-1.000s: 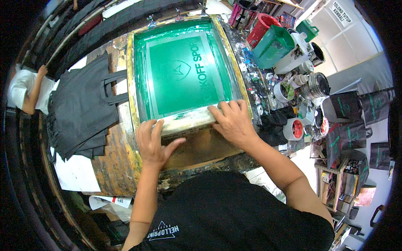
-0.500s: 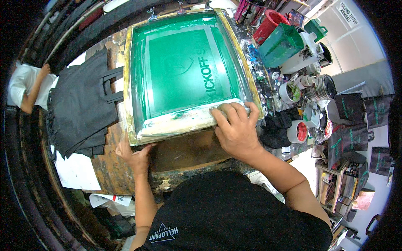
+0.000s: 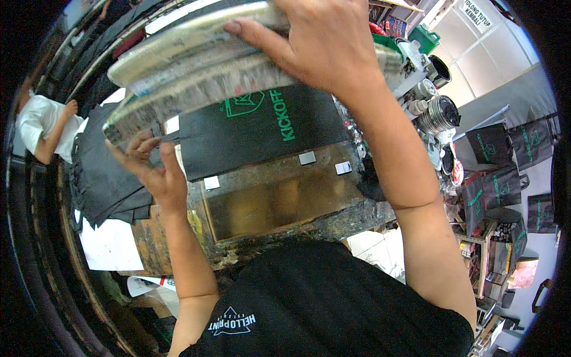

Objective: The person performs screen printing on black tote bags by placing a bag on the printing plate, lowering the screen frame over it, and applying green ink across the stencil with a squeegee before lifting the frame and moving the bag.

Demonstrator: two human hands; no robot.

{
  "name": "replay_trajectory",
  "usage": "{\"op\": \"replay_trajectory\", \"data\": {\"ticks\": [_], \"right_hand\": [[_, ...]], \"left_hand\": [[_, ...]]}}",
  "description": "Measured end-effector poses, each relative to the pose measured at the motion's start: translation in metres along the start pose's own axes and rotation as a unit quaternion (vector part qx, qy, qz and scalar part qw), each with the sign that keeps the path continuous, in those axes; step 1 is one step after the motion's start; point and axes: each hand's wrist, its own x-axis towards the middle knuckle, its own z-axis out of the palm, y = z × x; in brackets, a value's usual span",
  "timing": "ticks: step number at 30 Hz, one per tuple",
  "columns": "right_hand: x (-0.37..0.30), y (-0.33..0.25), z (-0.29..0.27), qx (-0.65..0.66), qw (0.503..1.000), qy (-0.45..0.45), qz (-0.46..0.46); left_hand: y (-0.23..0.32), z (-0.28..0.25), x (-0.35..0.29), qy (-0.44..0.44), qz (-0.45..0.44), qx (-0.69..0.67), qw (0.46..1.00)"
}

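My right hand grips the near bar of a metal-framed printing screen, which is tilted up off the table and blurred. Under it a black bag with a fresh green print lies flat on the stained wooden platen. My left hand is at the bag's left edge, below the frame's left corner, fingers curled near the bag's handle; whether it pinches the fabric is unclear.
A pile of black bags lies to the left, with white paper below it. Another person's arm and white sleeve show at far left. Paint tubs and cans crowd the right; printed black bags hang beyond.
The screen, flat on the table a second ago, has been swung up by my right hand, uncovering the printed bag. My left hand left the frame and moved to the bag's left edge.
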Motion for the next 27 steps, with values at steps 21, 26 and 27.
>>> {"op": "replay_trajectory", "data": {"ticks": [21, 26, 27], "right_hand": [[0.061, 0.03, -0.024, 0.088, 0.993, -0.079, 0.018], [0.068, 0.026, 0.007, 0.048, 0.997, -0.048, 0.041], [0.067, 0.024, 0.016, 0.053, 0.997, -0.022, 0.041]], "left_hand": [[-0.069, -0.029, 0.042, -0.113, -0.159, -0.003, 0.981], [-0.099, -0.144, 0.111, -0.055, -0.212, 0.102, 0.97], [-0.107, -0.165, 0.119, -0.055, -0.213, 0.122, 0.968]]}}
